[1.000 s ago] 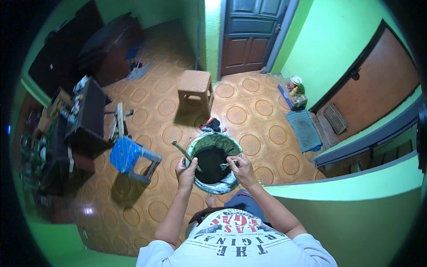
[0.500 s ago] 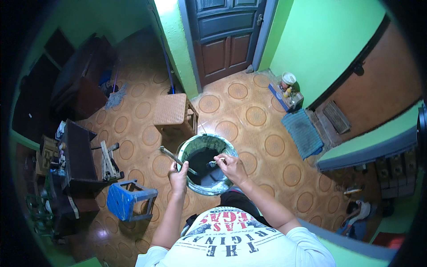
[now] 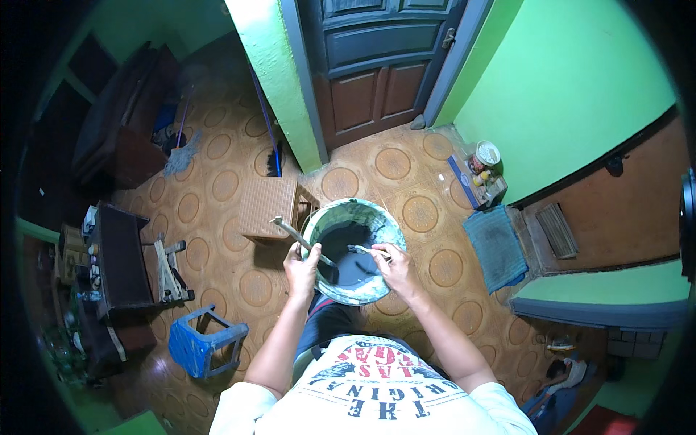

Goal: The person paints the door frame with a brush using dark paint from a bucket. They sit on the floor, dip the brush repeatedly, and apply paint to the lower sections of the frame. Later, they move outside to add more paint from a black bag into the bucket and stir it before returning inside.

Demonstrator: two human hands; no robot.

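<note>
A round pale bucket (image 3: pixel 395 279), streaked with paint, stands in front of me with dark grey liquid (image 3: pixel 355 272) inside. My left hand (image 3: pixel 301 272) is closed round a stick (image 3: pixel 290 230) at the bucket's left rim. The stick slants, its upper end beyond the rim and its lower end over the liquid. Over the bucket's right side, my right hand (image 3: pixel 395 268) pinches a small brush (image 3: pixel 368 251) by its handle. The brush's dark-coated tip points left above the liquid, apart from the stick.
A brown woven-pattern stool (image 3: pixel 268 206) stands just beyond the bucket, left of it. Lower left is a blue stool (image 3: pixel 206 341). A blue mat (image 3: pixel 496 246) and a box of containers (image 3: pixel 478 174) lie rightward. A person (image 3: pixel 562 380) is at lower right.
My view has shifted, so the bucket appears higher and farther right. The brush now extends more plainly leftward from my right fingers. Both hands keep their hold.
</note>
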